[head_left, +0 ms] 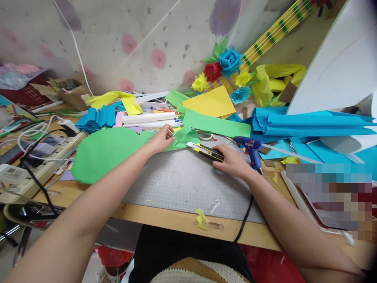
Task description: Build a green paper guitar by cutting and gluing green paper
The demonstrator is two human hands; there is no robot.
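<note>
My right hand [231,160] is closed around the rear of a black-and-yellow utility knife [206,152], which lies low over the grey cutting mat [176,184] and points left. My left hand [161,138] is curled with thumb and fingers near each other, over crumpled green paper pieces [186,137]; what it pinches, if anything, I cannot make out. Left of it rests a large rounded green paper shape [106,153], partly behind my left forearm. Just beyond the knife are scissors [204,135], mostly covered by green paper. A blue glue gun [250,149] sits beside my right hand.
Yellow card [209,103] and a green strip [218,124] lie behind my hands. Blue crepe paper rolls [309,122] are at the right, below a paper-flower guitar [259,47]. A power strip [59,147] with cables runs along the left. Yellow scraps [201,218] lie at the front edge.
</note>
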